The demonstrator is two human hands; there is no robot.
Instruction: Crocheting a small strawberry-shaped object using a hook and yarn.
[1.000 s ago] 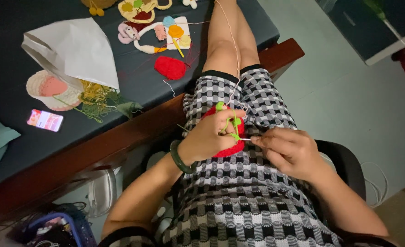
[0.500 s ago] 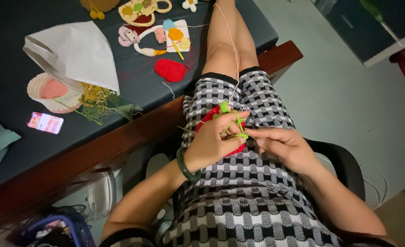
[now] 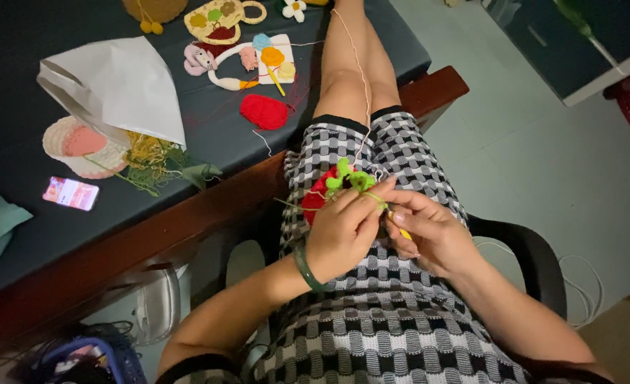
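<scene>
My left hand (image 3: 345, 231) is closed around a red crochet piece with a green leafy top (image 3: 337, 187), held over my lap. My right hand (image 3: 429, 235) grips a yellow-handled crochet hook (image 3: 403, 232) right beside it, fingertips touching the green part. A thin pale yarn strand (image 3: 361, 85) runs from the piece up along my leg. I wear a black-and-white checked dress and sit in a black chair (image 3: 535, 256); a green bangle (image 3: 305, 269) is on my left wrist.
A dark bed surface with a wooden edge (image 3: 208, 206) lies at left. On it are a red crochet piece (image 3: 263, 112), small colourful crochet items (image 3: 258, 60), a white paper bag (image 3: 119, 82), a pink-and-white basket (image 3: 80, 146), loose yellow-green yarn (image 3: 151, 156) and a phone (image 3: 71, 193).
Both hands have shifted slightly up my lap with the red and green piece; the fingers have kept working the green top.
</scene>
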